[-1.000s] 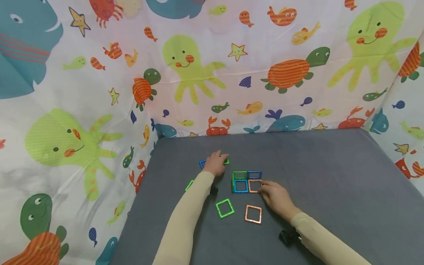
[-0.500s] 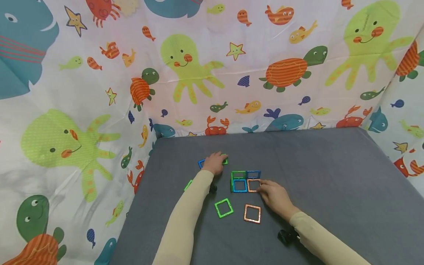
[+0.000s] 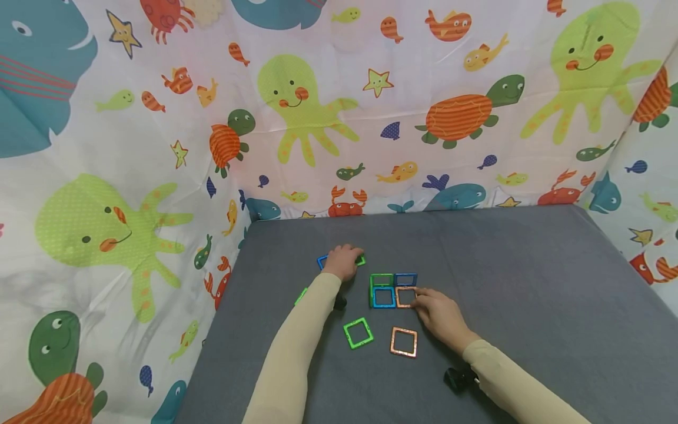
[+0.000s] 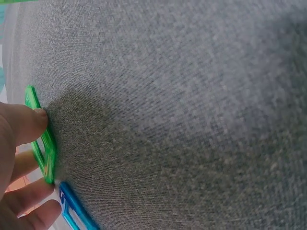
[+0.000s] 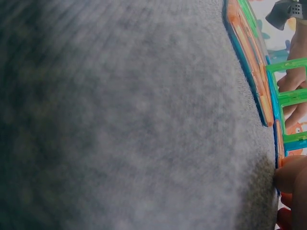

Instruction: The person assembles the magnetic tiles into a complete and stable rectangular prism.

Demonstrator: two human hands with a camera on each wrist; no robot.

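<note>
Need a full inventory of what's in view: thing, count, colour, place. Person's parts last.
Joined cluster: 1, green, blue and orange frames, mid-table
Loose green frame: 1, green, in front of the cluster
Loose orange frame: 1, orange, in front of the cluster
Far-left frame: 1, green, partly hidden by the left sleeve
Blue frame: 1, blue, by the left hand
Held frame: 1, green, in the left hand
Table surface: 1, grey, underneath
Printed backdrop: panel count unclear, white with sea animals, back and sides
Left device, right device: 2, black, by the wrists
Left sleeve, right sleeve: 2, cream, arms
Left hand: 1, bare, pinching the held frame
Right hand: 1, bare, at the cluster's orange frame
</note>
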